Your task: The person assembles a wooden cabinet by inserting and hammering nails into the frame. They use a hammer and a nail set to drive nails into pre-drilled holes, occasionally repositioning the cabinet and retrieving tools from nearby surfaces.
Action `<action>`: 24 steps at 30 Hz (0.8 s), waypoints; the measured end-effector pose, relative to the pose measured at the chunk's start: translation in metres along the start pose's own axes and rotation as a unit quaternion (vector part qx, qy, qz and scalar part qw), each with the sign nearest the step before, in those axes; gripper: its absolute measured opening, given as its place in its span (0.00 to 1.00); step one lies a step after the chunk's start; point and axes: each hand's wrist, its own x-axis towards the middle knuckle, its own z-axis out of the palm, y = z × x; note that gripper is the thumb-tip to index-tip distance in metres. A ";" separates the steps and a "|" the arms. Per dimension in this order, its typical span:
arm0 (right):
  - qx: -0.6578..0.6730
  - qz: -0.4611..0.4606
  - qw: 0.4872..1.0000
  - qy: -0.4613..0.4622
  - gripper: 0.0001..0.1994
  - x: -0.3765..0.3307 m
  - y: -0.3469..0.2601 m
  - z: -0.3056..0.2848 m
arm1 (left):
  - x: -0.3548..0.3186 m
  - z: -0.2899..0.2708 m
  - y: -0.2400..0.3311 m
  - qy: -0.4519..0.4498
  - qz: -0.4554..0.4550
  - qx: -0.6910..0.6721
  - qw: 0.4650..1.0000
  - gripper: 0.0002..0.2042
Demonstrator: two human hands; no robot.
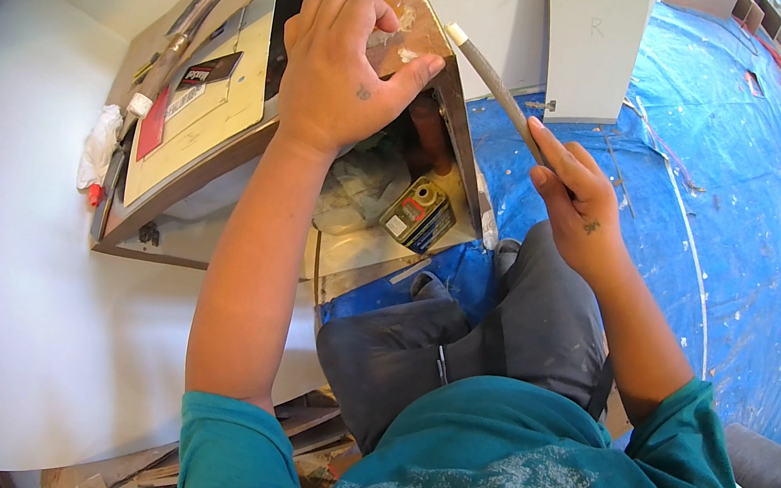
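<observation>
My left hand [341, 70] rests on top of a thin brown panel [414, 20] that stands on edge, fingers curled over its upper edge and thumb stretched to the right. My right hand [574, 196] grips the lower end of a long grey stick-like tool [495, 88] with a white tip; the tool slants up and left toward the panel's right edge. Under the panel, inside an open white cabinet [358, 259], a small dark metal can [418, 213] with a round cap lies beside crumpled plastic sheeting [359, 184].
A flat brown and cream board [199, 104] with a caulking gun [171, 60] on it lies to the left. A crumpled white rag [100, 145] sits beside it. A blue tarp [721, 193] covers the floor at right. A white cabinet door [592, 42] stands behind. Wood scraps [135, 468] lie bottom left.
</observation>
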 end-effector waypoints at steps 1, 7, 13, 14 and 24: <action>-0.001 -0.002 1.000 -0.001 0.24 0.000 0.000 0.000 | 0.000 0.000 0.000 0.001 0.001 -0.002 1.000 0.21; -0.050 -0.019 0.999 0.005 0.24 0.018 -0.005 0.010 | 0.001 0.001 0.000 0.008 0.006 -0.011 1.000 0.21; -0.051 0.031 0.998 0.025 0.24 0.030 -0.016 0.005 | 0.000 0.003 -0.003 0.011 0.005 -0.025 1.000 0.21; -0.054 0.031 0.998 0.028 0.24 0.024 -0.016 0.003 | -0.001 0.003 -0.005 0.011 0.001 -0.029 0.999 0.21; -0.087 0.045 0.995 -0.030 0.23 0.028 -0.037 -0.006 | 0.000 0.003 -0.003 0.003 -0.004 -0.021 1.000 0.22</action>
